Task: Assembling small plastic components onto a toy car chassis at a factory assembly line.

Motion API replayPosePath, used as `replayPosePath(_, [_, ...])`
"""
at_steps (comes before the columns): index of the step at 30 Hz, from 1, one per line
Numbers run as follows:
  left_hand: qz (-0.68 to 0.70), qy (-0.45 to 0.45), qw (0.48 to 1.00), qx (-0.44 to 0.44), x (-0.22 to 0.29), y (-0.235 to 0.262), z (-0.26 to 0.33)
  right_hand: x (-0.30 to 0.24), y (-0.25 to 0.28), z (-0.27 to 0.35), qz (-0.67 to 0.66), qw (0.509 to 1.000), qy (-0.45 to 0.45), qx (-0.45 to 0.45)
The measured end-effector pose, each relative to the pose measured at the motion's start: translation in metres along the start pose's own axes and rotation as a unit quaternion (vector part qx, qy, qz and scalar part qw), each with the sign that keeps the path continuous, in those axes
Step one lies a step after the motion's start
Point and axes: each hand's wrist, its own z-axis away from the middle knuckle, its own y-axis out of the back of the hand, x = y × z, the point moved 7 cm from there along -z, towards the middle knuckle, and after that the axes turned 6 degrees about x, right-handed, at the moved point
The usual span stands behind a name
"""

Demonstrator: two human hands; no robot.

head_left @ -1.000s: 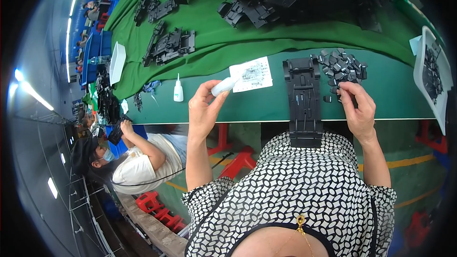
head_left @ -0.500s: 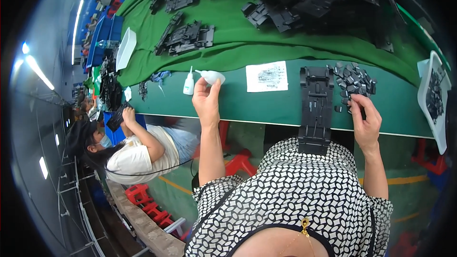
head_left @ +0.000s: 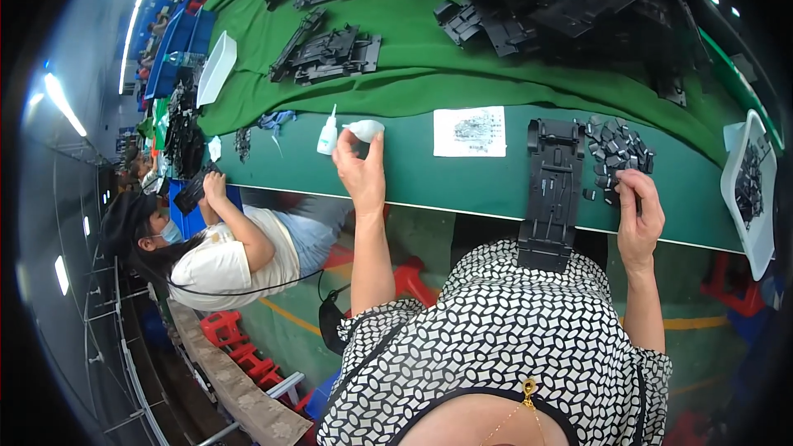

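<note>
My left hand [head_left: 363, 177] pinches a small white squeeze bottle [head_left: 366, 130] with a pointed nozzle, just above the green tabletop. A second white bottle [head_left: 327, 135] with a thin upright tip stands beside it. A long black plastic chassis [head_left: 552, 182] lies over the table's near edge, its lower end against my lap. To its right, my right hand [head_left: 640, 211] is closed at the near side of a pile of small black pieces [head_left: 615, 147], with one of them at the fingertips. A single loose piece [head_left: 590, 194] lies between the chassis and that hand.
Left of the chassis lies a white paper [head_left: 469, 131] with dark marks. Black moulded parts [head_left: 562, 8] are heaped on a green cloth [head_left: 248, 91] at the back. A white tray [head_left: 747, 190] of black pieces sits far right. A masked co-worker [head_left: 248, 256] works at left.
The squeeze bottle in my left hand has come down a little toward the table. My right hand has shifted slightly right and nearer along the small pieces. The view has turned slightly.
</note>
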Motion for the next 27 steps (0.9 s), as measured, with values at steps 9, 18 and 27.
replayPosePath(9, [0.044,-0.194,0.953,-0.227,0.13,-0.007,0.095,0.003,-0.011,-0.003,-0.017,1.0,0.017,0.02])
replayPosePath(18, [-0.007,-0.214,0.939,-0.269,0.173,-0.057,0.125,-0.007,-0.006,0.0,0.014,0.999,0.042,-0.015])
replayPosePath(27, [0.109,-0.188,0.94,-0.262,0.17,-0.053,0.128,-0.026,-0.04,0.009,-0.055,0.983,-0.097,-0.146])
